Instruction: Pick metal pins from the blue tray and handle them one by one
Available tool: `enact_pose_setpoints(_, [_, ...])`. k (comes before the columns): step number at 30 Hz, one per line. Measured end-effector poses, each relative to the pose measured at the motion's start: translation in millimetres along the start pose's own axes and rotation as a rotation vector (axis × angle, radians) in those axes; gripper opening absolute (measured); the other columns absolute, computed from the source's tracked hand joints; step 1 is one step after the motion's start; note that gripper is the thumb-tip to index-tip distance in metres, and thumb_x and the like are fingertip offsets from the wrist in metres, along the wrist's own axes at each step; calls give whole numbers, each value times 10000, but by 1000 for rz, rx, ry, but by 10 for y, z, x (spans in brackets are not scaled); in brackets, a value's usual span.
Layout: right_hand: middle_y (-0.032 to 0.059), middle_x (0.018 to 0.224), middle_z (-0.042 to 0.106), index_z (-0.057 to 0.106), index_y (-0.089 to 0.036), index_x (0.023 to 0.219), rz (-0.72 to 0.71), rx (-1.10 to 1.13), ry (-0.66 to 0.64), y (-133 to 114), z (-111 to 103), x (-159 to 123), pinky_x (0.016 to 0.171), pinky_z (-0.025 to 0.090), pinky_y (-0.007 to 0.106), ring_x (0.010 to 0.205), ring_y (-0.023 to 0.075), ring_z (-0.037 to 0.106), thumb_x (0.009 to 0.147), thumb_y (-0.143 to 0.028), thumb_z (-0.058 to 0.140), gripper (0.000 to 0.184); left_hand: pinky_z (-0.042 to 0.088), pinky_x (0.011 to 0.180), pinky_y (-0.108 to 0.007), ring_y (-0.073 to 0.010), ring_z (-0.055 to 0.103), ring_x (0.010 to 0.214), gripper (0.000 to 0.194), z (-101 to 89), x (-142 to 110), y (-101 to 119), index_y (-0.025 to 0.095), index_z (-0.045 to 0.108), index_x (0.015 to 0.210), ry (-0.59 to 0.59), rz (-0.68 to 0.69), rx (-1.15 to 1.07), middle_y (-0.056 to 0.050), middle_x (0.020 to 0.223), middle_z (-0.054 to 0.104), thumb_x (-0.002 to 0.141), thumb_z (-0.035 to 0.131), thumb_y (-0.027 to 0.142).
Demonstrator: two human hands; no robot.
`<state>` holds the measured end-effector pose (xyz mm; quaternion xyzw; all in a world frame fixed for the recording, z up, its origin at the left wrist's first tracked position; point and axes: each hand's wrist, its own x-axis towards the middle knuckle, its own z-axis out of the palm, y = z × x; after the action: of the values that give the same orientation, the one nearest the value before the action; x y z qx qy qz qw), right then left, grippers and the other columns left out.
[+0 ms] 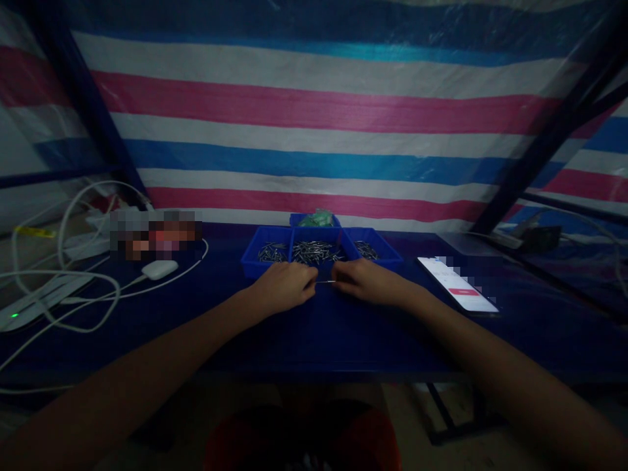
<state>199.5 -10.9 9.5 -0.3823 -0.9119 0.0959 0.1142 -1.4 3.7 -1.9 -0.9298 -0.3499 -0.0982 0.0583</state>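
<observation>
My left hand (284,285) and my right hand (366,280) rest on the dark blue table (314,333), fingers curled, facing each other. Between their fingertips runs a thin metal pin (326,281), pinched at both ends. Just beyond the hands stand three blue trays: the left tray (250,260), the middle tray (314,235) and the right tray (387,256), each with several small metal pins in it. Behind them a fourth blue bin (294,218) contains something green (316,219).
A lit phone (458,284) lies right of the trays. At left are a white earbud case (159,269), white cables (73,288) and a white power strip (34,307). A striped tarp (314,111) forms the back wall. A red stool (373,438) shows under the table.
</observation>
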Motion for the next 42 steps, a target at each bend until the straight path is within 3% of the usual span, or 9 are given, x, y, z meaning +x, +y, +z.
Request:
enact_pose_setpoints(19, [37,737,585,522,-152,831,-34,-30,-39,44,9,5,572,350,232,628,116,517,818,-227,442,111,346,516,-271,-155,550,618,233,-22,-16,21,171,509,796,9,9,49,-35,745,603,845,302,266])
enact_pose_setpoints(27, [59,744,606,549,-144,829,-18,-66,3,32,8,8,589,342,245,637,126,525,845,-204,369,190,361,530,-266,-152,552,637,246,-19,-10,27,168,524,834,7,14,35,-43,765,605,852,306,281])
enact_pose_setpoints(32, [51,765,614,539,-159,929,16,-126,59,50,-2,9,591,343,246,673,138,539,830,-242,416,178,370,544,-275,-160,557,655,276,-2,-6,11,171,526,845,24,15,34,-47,783,605,869,274,280])
enact_pose_setpoints(42, [49,726,603,529,-150,850,-11,-166,50,46,9,9,573,331,248,638,134,533,859,-229,359,187,382,547,-278,-167,564,635,320,3,-7,20,164,545,813,1,-6,44,-53,739,608,873,270,317])
